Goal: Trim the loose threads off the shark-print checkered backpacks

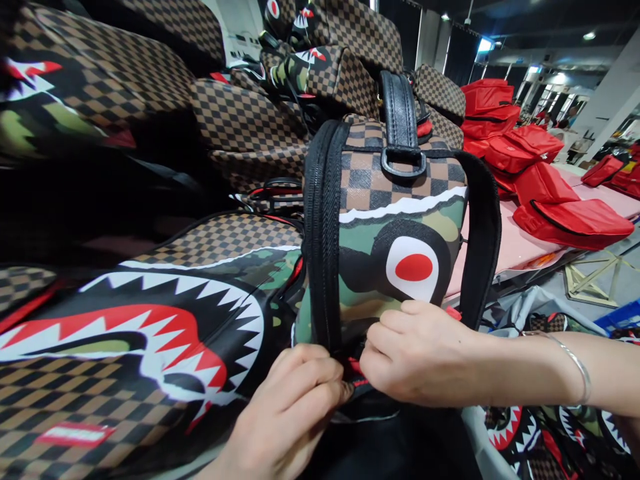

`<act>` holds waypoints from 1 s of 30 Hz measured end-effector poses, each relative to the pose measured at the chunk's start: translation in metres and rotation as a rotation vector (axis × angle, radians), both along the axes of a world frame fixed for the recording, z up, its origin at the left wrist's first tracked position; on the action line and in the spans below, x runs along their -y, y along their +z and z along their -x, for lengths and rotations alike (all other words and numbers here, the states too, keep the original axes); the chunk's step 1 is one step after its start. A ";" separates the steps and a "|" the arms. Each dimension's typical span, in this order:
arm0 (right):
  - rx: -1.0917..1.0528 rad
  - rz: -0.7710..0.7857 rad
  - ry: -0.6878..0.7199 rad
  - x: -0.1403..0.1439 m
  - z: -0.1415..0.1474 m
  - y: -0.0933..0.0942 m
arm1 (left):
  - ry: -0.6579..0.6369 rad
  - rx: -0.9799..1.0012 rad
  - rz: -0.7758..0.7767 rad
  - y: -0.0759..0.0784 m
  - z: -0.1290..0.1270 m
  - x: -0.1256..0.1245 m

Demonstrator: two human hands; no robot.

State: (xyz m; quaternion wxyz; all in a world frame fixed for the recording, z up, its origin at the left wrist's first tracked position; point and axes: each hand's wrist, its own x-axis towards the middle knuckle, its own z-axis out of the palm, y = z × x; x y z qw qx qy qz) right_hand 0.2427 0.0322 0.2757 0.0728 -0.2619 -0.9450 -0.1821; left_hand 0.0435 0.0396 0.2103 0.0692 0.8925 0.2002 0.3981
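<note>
Both the left hand (287, 407) and right hand (417, 353) pinch the upright backpack's (395, 220) lower zipper edge (323, 233), hemmed by piled bags (150, 320).

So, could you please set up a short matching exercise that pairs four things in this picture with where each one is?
Things:
1. left hand
2. right hand
3. black handle
4. red bags

Places:
A. on the pink table at the right
B. on top of the upright backpack
C. at the bottom of the black zipper, pinching it
D. just below the red and white eye

Pairs: 1-C, 2-D, 3-B, 4-A
</note>
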 end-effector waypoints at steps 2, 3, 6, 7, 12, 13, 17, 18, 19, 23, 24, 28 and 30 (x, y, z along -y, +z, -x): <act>0.005 -0.007 0.005 0.000 0.001 -0.002 | 0.008 0.010 0.008 0.001 -0.001 0.001; 0.005 -0.014 0.005 0.000 0.001 -0.003 | 0.010 0.014 0.012 0.001 -0.001 0.002; 0.002 -0.034 0.009 -0.001 0.003 -0.005 | 0.015 0.019 0.021 0.003 -0.002 0.003; 0.001 -0.039 0.012 -0.001 0.003 -0.005 | 0.017 0.021 0.022 0.003 -0.003 0.003; 0.002 -0.042 0.045 -0.002 0.004 -0.006 | 0.025 0.027 0.012 0.003 -0.004 0.002; 0.001 -0.041 0.051 -0.003 0.004 -0.007 | 0.024 0.033 0.004 0.003 -0.004 0.001; -0.014 -0.048 0.058 -0.005 0.005 -0.010 | 0.004 0.042 -0.018 0.001 -0.004 -0.002; -0.022 -0.054 0.059 -0.006 0.005 -0.010 | -0.001 0.040 -0.018 0.000 -0.003 -0.002; -0.032 -0.062 0.058 -0.006 0.005 -0.009 | -0.004 0.039 -0.018 -0.001 -0.003 -0.003; -0.095 -0.138 0.011 -0.001 -0.001 -0.001 | -0.010 0.032 -0.023 -0.001 -0.002 -0.004; -0.107 -0.161 -0.026 0.001 -0.004 0.001 | -0.005 0.023 -0.019 -0.001 -0.002 -0.004; -0.108 -0.184 -0.152 0.012 -0.017 0.003 | 0.026 0.000 0.017 0.003 -0.002 0.002; -0.090 -0.181 -0.131 0.017 -0.022 0.000 | 0.043 -0.018 0.033 0.004 -0.003 0.006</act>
